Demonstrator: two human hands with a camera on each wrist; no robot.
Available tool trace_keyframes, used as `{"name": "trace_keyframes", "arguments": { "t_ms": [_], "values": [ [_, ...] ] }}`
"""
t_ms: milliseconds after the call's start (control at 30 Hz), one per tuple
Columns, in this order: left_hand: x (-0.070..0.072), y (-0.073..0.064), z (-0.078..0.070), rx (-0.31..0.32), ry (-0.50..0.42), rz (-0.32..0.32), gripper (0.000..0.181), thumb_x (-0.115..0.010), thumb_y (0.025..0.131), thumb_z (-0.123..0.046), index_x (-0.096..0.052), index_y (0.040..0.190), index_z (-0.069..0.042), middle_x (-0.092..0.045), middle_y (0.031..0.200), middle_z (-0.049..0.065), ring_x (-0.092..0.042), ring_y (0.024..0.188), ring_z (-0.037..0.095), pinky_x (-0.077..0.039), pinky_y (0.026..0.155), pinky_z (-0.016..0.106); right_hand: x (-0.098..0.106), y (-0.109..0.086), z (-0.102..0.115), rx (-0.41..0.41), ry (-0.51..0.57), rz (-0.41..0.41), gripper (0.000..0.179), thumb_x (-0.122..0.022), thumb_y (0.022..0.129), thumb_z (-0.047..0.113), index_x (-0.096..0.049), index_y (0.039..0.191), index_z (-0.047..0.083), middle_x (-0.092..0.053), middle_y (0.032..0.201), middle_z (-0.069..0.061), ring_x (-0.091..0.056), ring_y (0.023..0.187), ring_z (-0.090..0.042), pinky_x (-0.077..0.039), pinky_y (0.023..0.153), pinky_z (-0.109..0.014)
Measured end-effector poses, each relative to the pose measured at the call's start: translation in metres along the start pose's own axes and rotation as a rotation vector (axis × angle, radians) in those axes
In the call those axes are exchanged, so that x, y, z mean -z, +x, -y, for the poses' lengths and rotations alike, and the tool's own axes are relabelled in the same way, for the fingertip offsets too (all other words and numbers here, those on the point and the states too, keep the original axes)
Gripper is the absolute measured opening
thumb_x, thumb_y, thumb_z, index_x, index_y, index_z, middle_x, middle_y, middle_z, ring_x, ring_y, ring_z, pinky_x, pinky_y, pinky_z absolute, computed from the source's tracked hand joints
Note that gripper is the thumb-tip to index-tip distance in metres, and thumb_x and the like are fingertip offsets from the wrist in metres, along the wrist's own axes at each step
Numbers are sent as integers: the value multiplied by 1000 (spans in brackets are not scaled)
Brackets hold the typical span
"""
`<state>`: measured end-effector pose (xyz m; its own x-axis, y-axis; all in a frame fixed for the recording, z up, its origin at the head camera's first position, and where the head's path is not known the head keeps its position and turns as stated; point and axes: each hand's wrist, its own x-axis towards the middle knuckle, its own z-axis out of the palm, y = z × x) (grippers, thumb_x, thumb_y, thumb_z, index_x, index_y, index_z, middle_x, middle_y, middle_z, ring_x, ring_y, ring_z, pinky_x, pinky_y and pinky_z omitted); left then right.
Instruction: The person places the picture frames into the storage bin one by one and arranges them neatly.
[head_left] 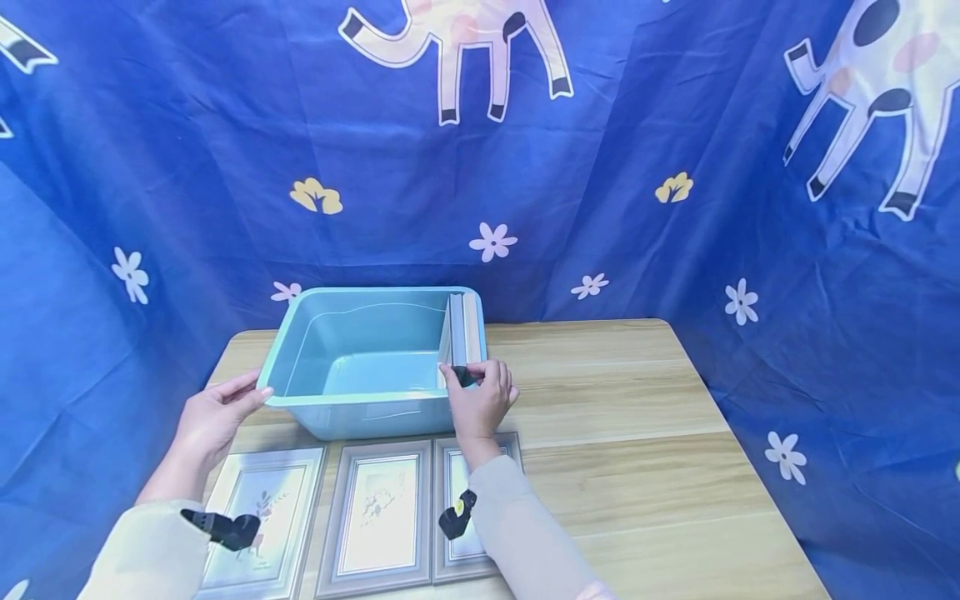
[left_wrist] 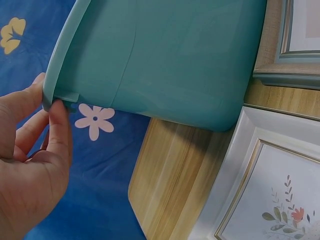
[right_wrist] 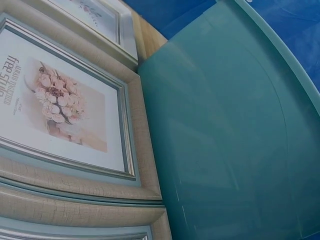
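A light blue plastic tub (head_left: 375,414) stands on the table. My left hand (head_left: 212,421) pinches its rim at the near left corner; the left wrist view shows the thumb and fingertips on the rim (left_wrist: 59,55). Inside the tub, two flat picture frames (head_left: 458,325) stand on edge side by side against the right wall. At their near end, my right hand (head_left: 480,406) reaches over the tub's front rim and grips the inner frame between thumb and fingers. A dark piece shows between those fingers. The right wrist view does not show the right hand.
In front of the tub, a white picture frame (head_left: 262,517) with a plant print lies flat on the wooden table (head_left: 637,467). Beside it lie two beige-grey frames (head_left: 378,512), one partly under the right forearm. Blue printed cloth (head_left: 420,192) hangs behind and at both sides.
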<state>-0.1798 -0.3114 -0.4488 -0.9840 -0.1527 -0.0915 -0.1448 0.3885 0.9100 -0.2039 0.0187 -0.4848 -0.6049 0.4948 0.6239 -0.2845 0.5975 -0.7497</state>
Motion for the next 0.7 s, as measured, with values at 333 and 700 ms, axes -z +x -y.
{"name": "trace_keyframes", "arguments": {
  "t_ms": [333, 700],
  "values": [
    [-1, -1, -2, -5, -3, 6, 69, -63, 93, -33, -36, 142, 7, -47, 135, 19, -49, 91, -13, -48, 79, 10, 9, 1, 0, -10, 104, 48, 42, -86, 68, 40, -59, 87, 14, -55, 82, 5, -48, 71, -12, -32, 71, -33],
    [1, 2, 2, -24, -26, 9, 68, -64, 92, -32, -37, 141, 8, -56, 119, -5, -50, 90, -14, -47, 77, 8, 38, 13, -7, -22, 385, 345, 45, -81, 77, 18, -56, 111, 2, -56, 100, -12, -53, 87, -28, -49, 77, -39]
  ]
}}
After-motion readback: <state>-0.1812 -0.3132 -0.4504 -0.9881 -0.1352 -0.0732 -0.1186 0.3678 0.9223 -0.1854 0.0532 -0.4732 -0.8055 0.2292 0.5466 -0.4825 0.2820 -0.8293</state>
